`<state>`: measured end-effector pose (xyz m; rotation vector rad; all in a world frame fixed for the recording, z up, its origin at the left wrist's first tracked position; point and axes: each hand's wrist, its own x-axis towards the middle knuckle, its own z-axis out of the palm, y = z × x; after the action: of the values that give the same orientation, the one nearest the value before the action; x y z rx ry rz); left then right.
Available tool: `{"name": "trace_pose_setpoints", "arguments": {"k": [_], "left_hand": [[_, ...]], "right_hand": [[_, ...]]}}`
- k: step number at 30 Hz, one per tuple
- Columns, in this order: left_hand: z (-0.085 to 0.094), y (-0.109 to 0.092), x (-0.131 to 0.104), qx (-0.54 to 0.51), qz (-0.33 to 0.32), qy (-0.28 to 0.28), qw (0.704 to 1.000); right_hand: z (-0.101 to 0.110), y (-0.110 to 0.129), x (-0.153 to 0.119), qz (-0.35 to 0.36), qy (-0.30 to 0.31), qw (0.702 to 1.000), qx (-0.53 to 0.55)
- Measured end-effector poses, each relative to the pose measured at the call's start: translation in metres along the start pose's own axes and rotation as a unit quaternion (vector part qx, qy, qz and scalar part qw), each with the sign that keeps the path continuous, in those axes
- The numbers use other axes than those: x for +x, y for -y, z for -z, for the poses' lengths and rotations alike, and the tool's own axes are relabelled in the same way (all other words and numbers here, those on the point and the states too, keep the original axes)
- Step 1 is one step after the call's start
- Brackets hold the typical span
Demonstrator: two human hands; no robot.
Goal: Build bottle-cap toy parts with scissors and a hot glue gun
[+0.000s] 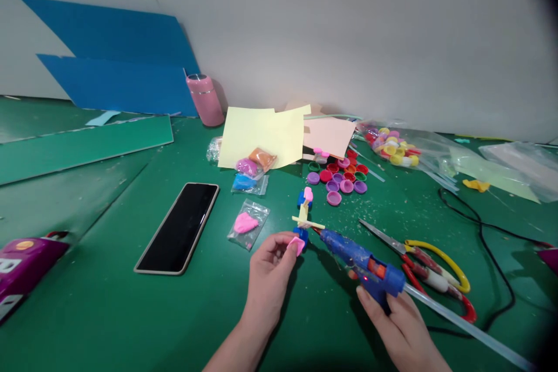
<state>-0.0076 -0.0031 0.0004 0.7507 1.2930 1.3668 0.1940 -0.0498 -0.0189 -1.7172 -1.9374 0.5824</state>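
Note:
My left hand (271, 273) is closed, thumb and fingertips pinching a small flat pink piece (297, 245). My right hand (399, 325) is wrapped round the grip of a blue hot glue gun (355, 256), whose red light glows. A long clear glue stick (466, 325) pokes out of its back. The gun's nozzle points left at a small model of pale sticks (304, 215), touching it or very close. Blue parts (302, 198) sit at the model's two ends, and a pink lump (308, 193) tops the far end. My left fingers partly cover the near end.
Red-and-yellow-handled scissors (429, 267) and a black cord (482, 232) lie right. A phone (178, 229) and bagged pink clay (246, 223) lie left. Bottle caps (333, 197), yellow paper (261, 133), a pink flask (204, 100) and a bag of caps (394, 148) are further back.

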Motion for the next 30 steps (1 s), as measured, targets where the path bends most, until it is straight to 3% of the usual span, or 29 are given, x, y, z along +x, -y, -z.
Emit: {"name": "trace_pose_setpoints", "arguments": {"k": [3, 7, 16, 21, 25, 28, 30], "left_hand": [[0.0, -0.001, -0.001, 0.0, 0.003, -0.005, 1.0], [-0.001, 0.0, 0.0, -0.007, 0.01, -0.009, 1.0], [-0.006, -0.011, -0.005, -0.019, 0.012, -0.041, 0.999], [-0.007, -0.017, -0.007, -0.043, 0.078, -0.051, 0.995], [-0.006, -0.019, -0.005, -0.087, 0.147, -0.021, 0.985], [-0.007, -0.019, -0.003, -0.106, 0.172, -0.003, 0.979], [-0.008, -0.018, -0.002, -0.105, 0.177, 0.003, 0.979]], "right_hand": [[0.009, 0.008, 0.011, -0.04, -0.005, 0.997, 0.06], [0.033, 0.0, 0.03, -0.086, -0.064, 0.991, 0.079], [0.097, -0.072, 0.099, -0.104, -0.119, 0.979, -0.132], [0.1, -0.102, 0.118, -0.095, -0.106, 0.977, -0.156], [0.096, -0.112, 0.12, -0.086, -0.114, 0.977, -0.155], [0.093, -0.103, 0.119, -0.073, -0.163, 0.973, -0.149], [0.085, -0.085, 0.116, -0.052, -0.198, 0.97, -0.129]]}}
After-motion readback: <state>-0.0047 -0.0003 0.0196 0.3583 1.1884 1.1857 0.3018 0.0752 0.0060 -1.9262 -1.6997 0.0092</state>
